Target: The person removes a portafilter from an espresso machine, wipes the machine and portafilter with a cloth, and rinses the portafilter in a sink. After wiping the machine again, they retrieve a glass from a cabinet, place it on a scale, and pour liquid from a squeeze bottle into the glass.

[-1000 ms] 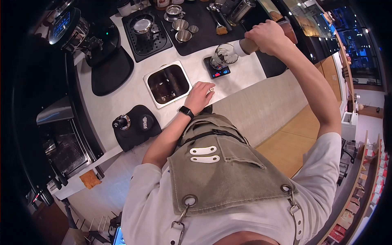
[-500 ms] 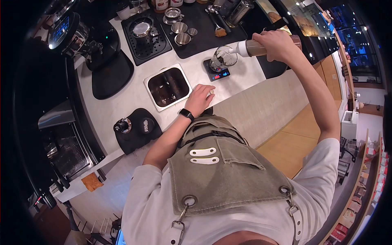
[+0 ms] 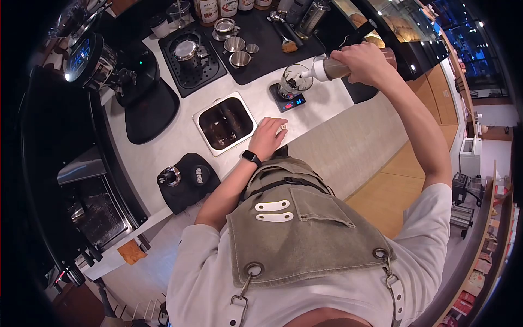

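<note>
My right hand (image 3: 362, 64) is wrapped round a squeeze bottle (image 3: 338, 69) of brownish liquid, tipped nearly level. The bottle's white nozzle points into the mouth of a clear glass (image 3: 296, 77), which has dark contents inside. Under the glass is a black digital scale (image 3: 291, 102) with lit red and blue figures. My left hand (image 3: 268, 136), a dark watch on its wrist, rests at the counter's front edge. Its curled thumb and fingers hold a small pale round piece (image 3: 283, 127), mostly hidden by the fingers.
Left of my left hand, a steel-rimmed bin (image 3: 196, 121) is sunk in the white counter. Metal cups (image 3: 239, 59) and a brush (image 3: 289, 46) lie on a black mat behind. A tamper (image 3: 169, 176) stands on a black mat at front left. The coffee grinder (image 3: 90, 57) is far left.
The view has shifted slightly, so the counter sits a little lower in it. Both hands keep their grips, and the bottle stays tipped at the glass.
</note>
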A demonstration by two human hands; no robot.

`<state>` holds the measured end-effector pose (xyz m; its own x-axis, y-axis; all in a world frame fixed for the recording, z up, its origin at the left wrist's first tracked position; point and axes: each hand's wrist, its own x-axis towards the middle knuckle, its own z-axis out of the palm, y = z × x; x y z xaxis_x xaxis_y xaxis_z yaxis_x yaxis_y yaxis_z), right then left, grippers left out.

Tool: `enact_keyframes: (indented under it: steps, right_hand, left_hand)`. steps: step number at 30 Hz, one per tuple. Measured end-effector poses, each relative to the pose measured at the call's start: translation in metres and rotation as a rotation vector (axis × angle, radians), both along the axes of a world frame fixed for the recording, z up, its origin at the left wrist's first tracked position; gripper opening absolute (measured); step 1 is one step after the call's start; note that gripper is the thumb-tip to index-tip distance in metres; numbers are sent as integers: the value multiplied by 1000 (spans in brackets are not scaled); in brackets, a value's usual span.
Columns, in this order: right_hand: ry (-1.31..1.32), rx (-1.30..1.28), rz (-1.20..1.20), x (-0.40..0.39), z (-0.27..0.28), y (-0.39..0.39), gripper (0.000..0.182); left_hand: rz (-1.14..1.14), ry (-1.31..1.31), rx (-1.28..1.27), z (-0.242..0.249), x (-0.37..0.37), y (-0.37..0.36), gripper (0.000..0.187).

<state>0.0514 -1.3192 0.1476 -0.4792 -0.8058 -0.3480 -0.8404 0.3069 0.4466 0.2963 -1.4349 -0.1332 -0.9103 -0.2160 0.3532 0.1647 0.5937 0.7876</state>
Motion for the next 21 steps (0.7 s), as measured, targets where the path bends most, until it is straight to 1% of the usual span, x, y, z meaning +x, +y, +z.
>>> enact_keyframes:
  steps: [2,5,11,15,21]
  right_hand:
    - [8,19,-28,2,-1,-1,62]
    - [-20,28,-58,4,2,1,70]
    - [-102,-32,-148,12,14,8,78]
    - [-175,-64,-230,9,11,20,78]
    - [-308,-188,-310,15,12,38,75]
  left_hand:
    - [-1,0,2,0,0,0,26]
    - [-1,-2,2,-2,1,0,26]
    - [-11,-11,2,0,0,-1,26]
    - [-21,-11,1,0,0,0,27]
    - [-25,-5,0,-1,0,-1,28]
